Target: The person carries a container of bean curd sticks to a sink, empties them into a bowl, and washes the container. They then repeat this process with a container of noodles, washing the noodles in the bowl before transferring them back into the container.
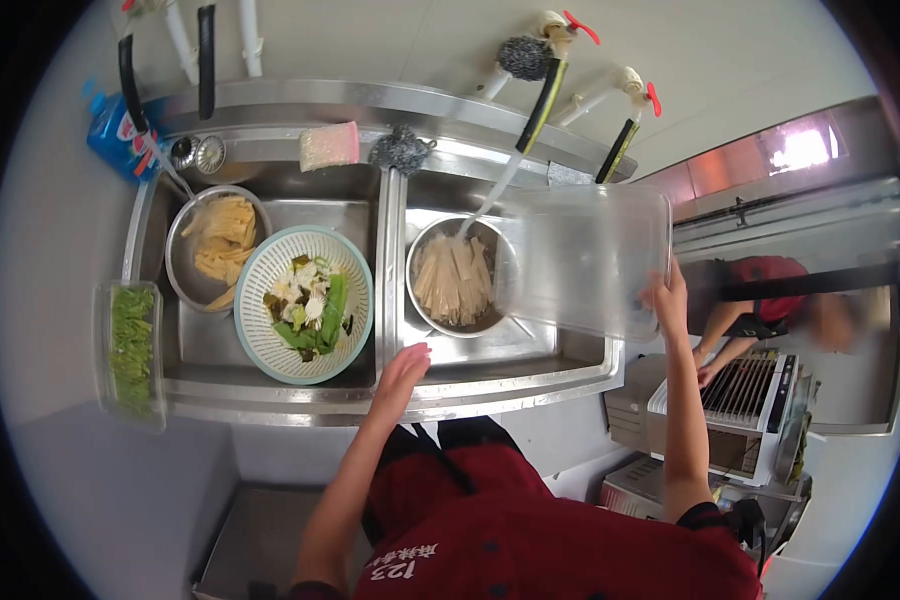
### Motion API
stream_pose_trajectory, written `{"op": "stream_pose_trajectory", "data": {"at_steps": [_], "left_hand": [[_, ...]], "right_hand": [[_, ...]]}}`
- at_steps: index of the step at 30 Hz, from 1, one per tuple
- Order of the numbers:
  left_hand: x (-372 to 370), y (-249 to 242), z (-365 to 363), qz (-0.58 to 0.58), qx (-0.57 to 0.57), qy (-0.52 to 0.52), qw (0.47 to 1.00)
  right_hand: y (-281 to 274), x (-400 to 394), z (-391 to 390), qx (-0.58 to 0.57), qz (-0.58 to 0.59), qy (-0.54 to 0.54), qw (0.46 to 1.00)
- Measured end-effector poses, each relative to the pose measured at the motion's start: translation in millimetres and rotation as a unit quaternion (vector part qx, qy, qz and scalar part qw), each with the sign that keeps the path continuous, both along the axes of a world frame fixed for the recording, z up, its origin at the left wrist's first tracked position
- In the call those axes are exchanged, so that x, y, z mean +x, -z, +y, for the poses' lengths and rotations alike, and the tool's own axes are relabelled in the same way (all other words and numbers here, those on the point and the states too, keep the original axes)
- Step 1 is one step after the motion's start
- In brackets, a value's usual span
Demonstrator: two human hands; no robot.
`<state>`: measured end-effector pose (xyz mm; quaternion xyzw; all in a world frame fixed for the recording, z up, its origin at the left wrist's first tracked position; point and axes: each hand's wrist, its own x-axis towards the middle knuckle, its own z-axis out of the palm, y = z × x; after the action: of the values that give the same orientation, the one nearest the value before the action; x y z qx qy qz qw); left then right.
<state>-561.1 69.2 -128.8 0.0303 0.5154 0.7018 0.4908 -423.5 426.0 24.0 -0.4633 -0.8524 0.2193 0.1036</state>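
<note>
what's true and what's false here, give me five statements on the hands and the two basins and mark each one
1. The right hand holds a clear plastic container. True.
2. The colander, with leafy greens in it, is in the left basin. True.
3. The left hand grips the colander's rim. False: it is apart from the colander and holds nothing.
4. The metal bowl in the right basin is full of leafy greens. False: it holds pale strips.
5. The sponge lies on the ledge behind the left basin. True.
</note>
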Motion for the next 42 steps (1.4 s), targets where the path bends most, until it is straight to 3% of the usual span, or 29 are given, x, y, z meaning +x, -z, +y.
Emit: {"op": "stream_pose_trajectory", "data": {"at_steps": [1,2,4,6,7,8,10,12,14,15,16,17,19,20,22,23,25,26,28,29,30,32,34,37,40,41,42], "left_hand": [[-8.8,-0.4,21.3,0.012,-0.015,0.005,1.0],[-20.7,-0.4,45.2,0.026,-0.031,0.008,0.999],[-46.8,11.9,91.2,0.081,-0.118,0.03,0.989],[-81.9,33.5,120.9,0.066,-0.144,0.073,0.985],[-97.9,40.4,129.7,-0.029,-0.042,0.102,0.993],[-104.9,47.2,131.1,-0.022,-0.055,0.104,0.993],[-115.6,37.2,145.3,-0.12,0.051,0.127,0.983],[-114.5,44.6,153.3,-0.1,0.092,0.098,0.986],[-95.1,45.8,150.2,-0.042,0.072,0.064,0.994],[-77.6,43.6,146.3,-0.038,0.077,0.037,0.996],[-62.5,41.7,141.4,-0.034,0.08,0.005,0.996],[-49.5,40.5,140.1,-0.032,0.076,0.006,0.997],[-24.9,41.2,138.6,-0.12,0.076,-0.138,0.98],[-16.5,43.6,133.5,-0.118,0.072,-0.143,0.98],[-10.2,49.6,129.4,-0.124,0.078,-0.199,0.969],[-8.8,51.7,127.3,-0.12,0.078,-0.203,0.969],[-3.6,50.5,120.1,-0.071,0.046,-0.169,0.982],[-2.8,49.6,119.4,-0.072,0.045,-0.174,0.981],[1.9,45.6,123.4,-0.1,0.049,-0.141,0.984],[4.6,46.4,126.4,-0.107,0.045,-0.153,0.981],[2.0,49.4,133.9,-0.13,0.028,-0.124,0.983],[-3.6,53.1,152.2,-0.158,0.015,-0.103,0.982],[-8.8,54.4,165.2,-0.188,0.046,-0.04,0.98],[-20.7,50.9,172.4,-0.253,0.065,-0.046,0.964],[-28.2,52.1,164.2,-0.188,0.041,-0.031,0.981],[-28.2,54.9,163.1,-0.184,0.027,-0.033,0.982],[-29.1,53.2,167.4,-0.185,0.027,-0.034,0.982]], "right_hand": [[8.2,9.8,6.2,-0.159,0.097,0.042,0.982],[20.2,15.8,9.5,-0.164,0.104,0.042,0.98],[53.4,19.7,11.6,-0.36,0.219,0.076,0.904],[94.1,16.5,16.7,-0.445,0.28,0.072,0.848],[110.7,9.7,20.3,-0.463,0.271,0.069,0.841],[126.8,5.2,21.9,-0.481,0.261,0.07,0.834],[153.9,-1.6,26.7,-0.552,0.294,0.059,0.778],[169.8,-2.7,36.4,-0.598,0.283,0.028,0.749],[185.2,-6.4,58.4,-0.513,0.218,-0.024,0.83],[209.8,-9.5,81.7,-0.41,0.207,-0.077,0.885],[217.7,-20.1,102.0,-0.346,0.208,-0.06,0.913],[210.7,-32.8,115.9,-0.135,0.152,-0.132,0.97],[206.7,-73.0,140.2,0.021,0.16,-0.248,0.955],[209.8,-88.2,151.8,0.017,0.162,-0.252,0.954],[217.1,-121.1,174.8,0.157,0.12,-0.24,0.95],[222.0,-130.7,182.5,0.157,0.124,-0.243,0.949],[234.7,-135.0,190.3,0.247,-0.048,-0.376,0.892],[240.3,-137.1,190.1,0.245,-0.048,-0.382,0.89],[236.7,-142.1,178.6,0.0,-0.001,-0.218,0.976],[221.1,-144.1,157.5,-0.064,0.169,-0.184,0.966],[202.3,-146.2,135.6,-0.068,0.163,-0.192,0.965],[169.8,-147.1,96.7,-0.166,0.255,-0.265,0.915],[165.3,-142.5,65.6,-0.228,0.204,-0.386,0.87],[177.7,-135.3,45.2,-0.117,0.088,-0.573,0.807],[168.2,-155.2,42.7,-0.166,0.138,-0.524,0.824],[160.2,-174.0,40.6,0.021,0.213,-0.538,0.815],[165.3,-188.0,35.7,0.02,0.212,-0.539,0.815]]}}
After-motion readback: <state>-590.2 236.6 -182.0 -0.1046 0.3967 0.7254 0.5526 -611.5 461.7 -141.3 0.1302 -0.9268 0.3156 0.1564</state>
